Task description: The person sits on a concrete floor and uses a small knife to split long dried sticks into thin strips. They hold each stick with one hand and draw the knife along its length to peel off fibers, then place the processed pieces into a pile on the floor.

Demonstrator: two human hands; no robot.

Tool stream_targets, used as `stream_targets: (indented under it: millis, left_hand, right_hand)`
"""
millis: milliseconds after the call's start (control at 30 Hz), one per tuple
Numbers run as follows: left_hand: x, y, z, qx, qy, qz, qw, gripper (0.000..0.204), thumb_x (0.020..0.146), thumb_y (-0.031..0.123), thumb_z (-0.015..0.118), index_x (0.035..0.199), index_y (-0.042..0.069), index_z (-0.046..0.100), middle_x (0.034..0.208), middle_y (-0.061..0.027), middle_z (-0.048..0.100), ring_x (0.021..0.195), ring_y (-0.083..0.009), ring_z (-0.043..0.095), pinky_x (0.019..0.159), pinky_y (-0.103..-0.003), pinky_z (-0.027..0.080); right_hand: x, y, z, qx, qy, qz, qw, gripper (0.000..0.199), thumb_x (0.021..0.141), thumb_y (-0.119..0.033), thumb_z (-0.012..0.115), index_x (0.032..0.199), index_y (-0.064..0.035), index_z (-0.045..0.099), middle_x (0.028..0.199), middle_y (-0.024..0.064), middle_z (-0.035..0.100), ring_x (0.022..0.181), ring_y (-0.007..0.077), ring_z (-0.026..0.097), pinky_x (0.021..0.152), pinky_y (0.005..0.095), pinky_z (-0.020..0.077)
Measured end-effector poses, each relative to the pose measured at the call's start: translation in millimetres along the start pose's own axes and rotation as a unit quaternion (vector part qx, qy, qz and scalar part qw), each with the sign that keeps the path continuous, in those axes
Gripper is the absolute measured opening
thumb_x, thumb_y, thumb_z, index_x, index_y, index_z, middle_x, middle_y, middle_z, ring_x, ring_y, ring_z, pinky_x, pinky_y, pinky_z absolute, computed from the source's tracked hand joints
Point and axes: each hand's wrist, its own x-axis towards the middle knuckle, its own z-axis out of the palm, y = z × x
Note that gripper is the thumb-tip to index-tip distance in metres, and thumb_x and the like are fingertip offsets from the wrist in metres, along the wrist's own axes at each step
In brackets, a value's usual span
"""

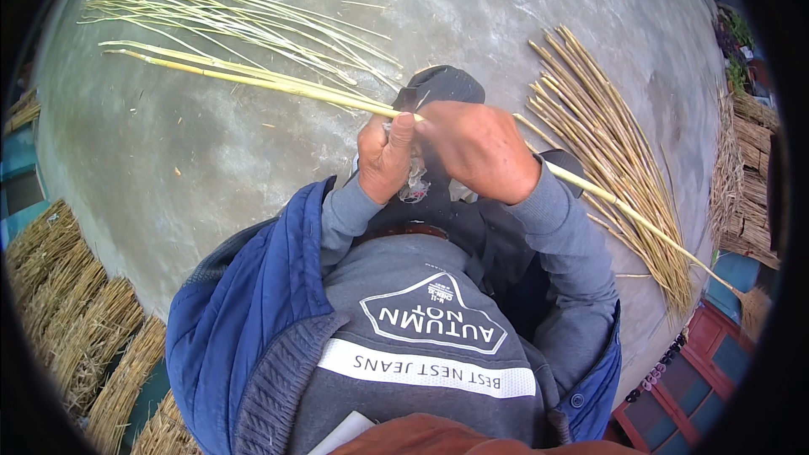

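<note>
A long pale stalk (320, 93) crosses in front of me from the upper left to the lower right. On the left its length is split into two strips, and its thin right end runs out to a brushy tuft (754, 310). My left hand (386, 156) is closed round the stalk, thumb on top. Right beside it, my right hand (482, 150) is closed with its back up, slightly blurred, and the stalk passes beneath it. A small dark flat piece (406, 99) shows at the fingers; its kind is unclear. Whitish scraps (415, 177) lie below the hands.
Thin green-white strips (227, 17) lie spread on the concrete floor (472, 0) at the far left. To the right is a bundle of brown stalks (602, 139). Straw bundles (63, 312) stand at the left edge, stacked dry stalks (750, 185) at the right, near a red-framed window (674, 388).
</note>
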Motion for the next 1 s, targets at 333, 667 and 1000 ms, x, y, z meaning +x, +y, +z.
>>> stream_targets:
  millis: [333,667,1000]
  left_hand:
    - [23.7,21.3,-11.9,-0.019,0.020,-0.078,0.997,0.047,0.108,0.048,0.061,0.094,0.004,0.055,0.066,-0.0056,0.058,0.051,-0.0137,0.058,0.047,-0.029,0.050]
    - [22.6,-7.7,-17.0,-0.027,0.046,-0.052,0.997,0.049,0.109,0.051,0.057,0.092,0.005,0.052,0.064,-0.0045,0.056,0.051,-0.0147,0.058,0.048,-0.030,0.049]
    - [30.5,-6.9,-12.1,-0.045,0.040,-0.063,0.996,0.048,0.108,0.050,0.058,0.094,0.005,0.052,0.065,-0.0050,0.057,0.050,-0.0152,0.059,0.046,-0.030,0.049]
  right_hand:
    - [-3.9,12.2,-6.7,-0.029,-0.043,0.075,0.996,0.024,0.103,-0.025,0.062,0.092,-0.0044,0.068,0.077,0.0203,0.066,0.075,0.0439,0.065,0.064,0.0527,0.0487]
    - [-6.7,18.8,7.1,-0.012,-0.022,0.071,0.997,0.024,0.102,-0.024,0.062,0.088,-0.0056,0.065,0.077,0.0206,0.066,0.078,0.0451,0.066,0.066,0.0547,0.0497]
    - [-11.0,25.6,6.8,-0.022,-0.002,0.073,0.997,0.016,0.102,-0.019,0.059,0.097,-0.0053,0.067,0.082,0.0210,0.067,0.075,0.0458,0.064,0.064,0.0526,0.0495]
